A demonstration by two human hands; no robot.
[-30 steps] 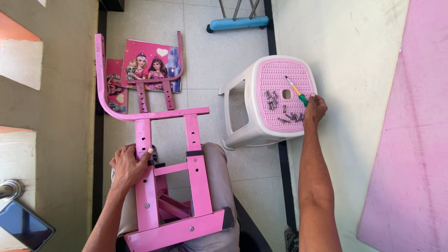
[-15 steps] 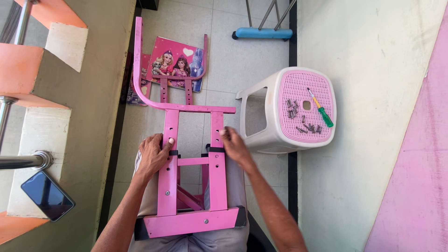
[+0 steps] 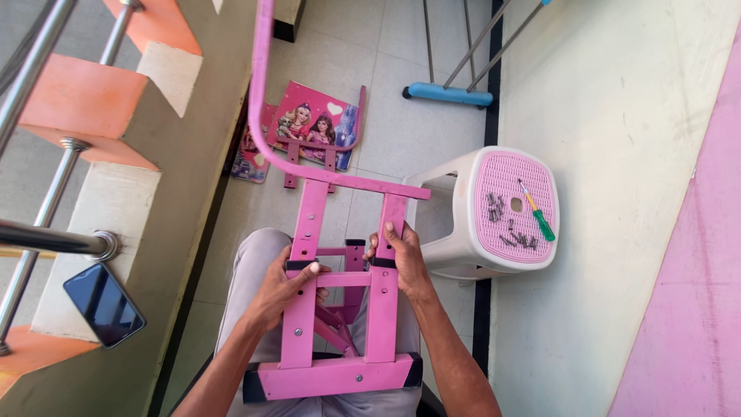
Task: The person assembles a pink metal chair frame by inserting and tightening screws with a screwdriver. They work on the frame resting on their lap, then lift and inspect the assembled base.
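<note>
A pink metal chair frame (image 3: 340, 309) lies across my lap, its curved tube rising toward the top of the view. My left hand (image 3: 282, 289) grips the frame's left upright at the crossbar. My right hand (image 3: 401, 259) wraps around the right upright a little higher. A white stool with a pink perforated top (image 3: 505, 212) stands to the right of the frame. On it lie several small screws (image 3: 509, 228) and a screwdriver with a green and yellow handle (image 3: 537, 212).
A pink picture panel with cartoon figures (image 3: 316, 123) lies on the tiled floor ahead. A dark phone (image 3: 103, 303) rests on a stair step at the left, beside a steel railing (image 3: 46, 239). A blue mop head (image 3: 446, 94) sits at the back. A wall runs along the right.
My right hand left the stool top and came over to grip the frame's right upright. The view has tilted left, bringing the stairs and phone further in.
</note>
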